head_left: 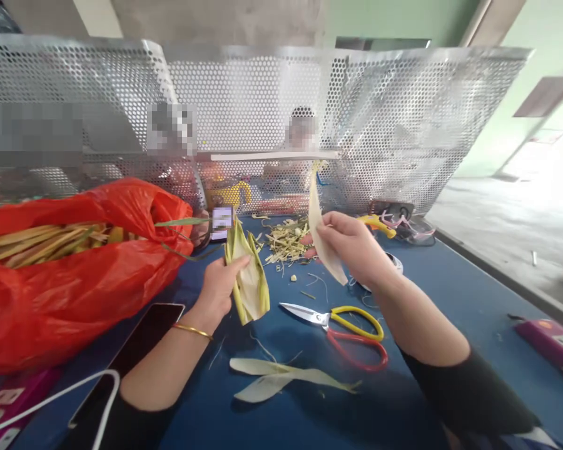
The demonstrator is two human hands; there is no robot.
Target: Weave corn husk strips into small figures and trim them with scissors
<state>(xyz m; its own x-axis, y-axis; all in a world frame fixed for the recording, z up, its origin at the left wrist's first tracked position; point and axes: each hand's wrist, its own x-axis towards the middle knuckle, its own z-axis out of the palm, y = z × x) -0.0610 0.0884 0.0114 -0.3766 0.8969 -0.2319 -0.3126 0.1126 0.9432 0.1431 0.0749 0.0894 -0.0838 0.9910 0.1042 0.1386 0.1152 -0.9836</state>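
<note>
My left hand (220, 284) grips a bundle of yellow-green corn husk (251, 281), its thumb pressed on the pale inner face. Raised at the right, my right hand (344, 240) pinches a long pale husk strip (318, 215) that hangs nearly upright. Between and below the hands lies a pair of scissors (319, 317), blades pointing left, with one yellow and one red handle. Nearer to me, two loose pale husk pieces (281, 375) cross each other on the blue tabletop (192, 400). Behind my hands is a pile of thin husk scraps (286, 240).
A red plastic bag (98, 294) full of husks fills the left side. A dark phone (145, 337) lies beside it, near a white cable (107, 387). Perforated metal panels (244, 94) stand at the back, people behind them. A purple power strip (551, 344) lies far right.
</note>
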